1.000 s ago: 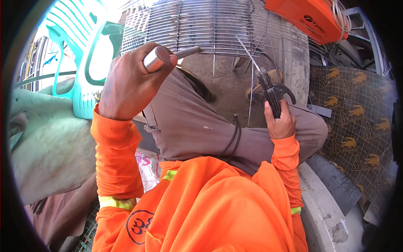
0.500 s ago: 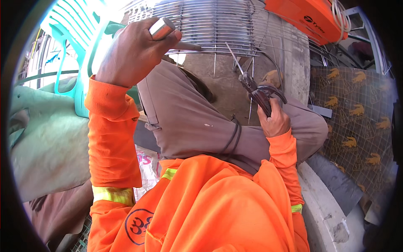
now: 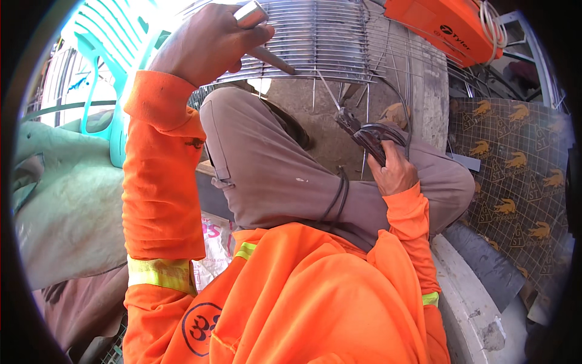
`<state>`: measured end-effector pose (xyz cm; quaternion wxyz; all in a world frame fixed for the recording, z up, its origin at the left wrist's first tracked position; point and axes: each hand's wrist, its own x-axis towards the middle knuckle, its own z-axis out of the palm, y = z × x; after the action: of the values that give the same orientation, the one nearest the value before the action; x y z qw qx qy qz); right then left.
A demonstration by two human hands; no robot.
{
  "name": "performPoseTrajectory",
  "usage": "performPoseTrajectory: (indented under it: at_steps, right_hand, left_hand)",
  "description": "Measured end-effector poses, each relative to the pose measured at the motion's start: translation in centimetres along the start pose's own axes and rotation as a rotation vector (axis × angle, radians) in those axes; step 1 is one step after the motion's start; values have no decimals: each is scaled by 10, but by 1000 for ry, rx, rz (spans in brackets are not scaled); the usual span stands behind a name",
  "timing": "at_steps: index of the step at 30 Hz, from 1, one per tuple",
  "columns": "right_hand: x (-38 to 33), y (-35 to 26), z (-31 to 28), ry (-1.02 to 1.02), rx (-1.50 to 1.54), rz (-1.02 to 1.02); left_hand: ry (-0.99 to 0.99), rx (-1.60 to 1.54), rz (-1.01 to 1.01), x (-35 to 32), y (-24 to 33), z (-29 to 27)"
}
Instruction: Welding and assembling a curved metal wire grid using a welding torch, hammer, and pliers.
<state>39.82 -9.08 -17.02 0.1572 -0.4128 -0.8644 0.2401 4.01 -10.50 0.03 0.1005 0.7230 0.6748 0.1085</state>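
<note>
Grey ground [image 3: 294, 94]; teal plastic chair [image 3: 119, 97] at left; orange machine [image 3: 442, 27] with coiled pale cable [image 3: 494, 30] at upper right.
Grid of thin metal rods [image 3: 330, 33]: top centre, beyond the knees.
Left hand [image 3: 206, 45]: raised, closed round a metal tool [image 3: 250, 14], its full form hidden by the fist.
Right hand [image 3: 395, 171]: well apart from the left, clasped on a dark clamp-like holder [image 3: 367, 133] bearing a slim stick [image 3: 328, 90], tip at the grid's near edge; contact cannot be told.
</note>
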Motion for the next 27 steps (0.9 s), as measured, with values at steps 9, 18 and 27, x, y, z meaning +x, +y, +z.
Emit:
performPoseTrajectory:
  at_steps: [9,18,27]
  right_hand:
    - [1,0,3,-21,-10,-16]
    - [1,-1,3,-63,-31,7]
    - [3,-3,3,-115,-9,76]
  left_hand:
    - [-3,540,447,12,-9,-4]
    - [2,444,442,13,-12,-6]
    - [1,500,423,5,-16,-7]
